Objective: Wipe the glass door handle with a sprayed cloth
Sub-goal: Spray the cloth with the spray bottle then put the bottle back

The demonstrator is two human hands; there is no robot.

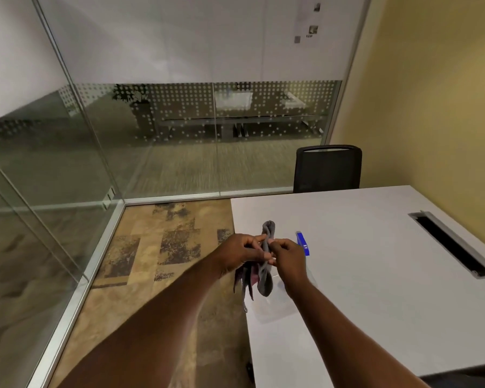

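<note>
Glass partition walls (157, 130) fill the upper left of the frame; a white rectangular table (375, 275) occupies the lower right. At centre, left hand (242, 252) and right hand (287, 254) together pinch a crumpled grey cloth (265, 273) above the table's edge, beside a blue-capped clear spray bottle (302, 242)

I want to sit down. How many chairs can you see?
1. A black chair stands at the far end of the white table, by the yellow wall. Others may be hidden out of view.

Grey cloth (266, 278), white table (375, 275) (blue-topped bottle (303, 243)), dotted glass (196, 107)
</note>
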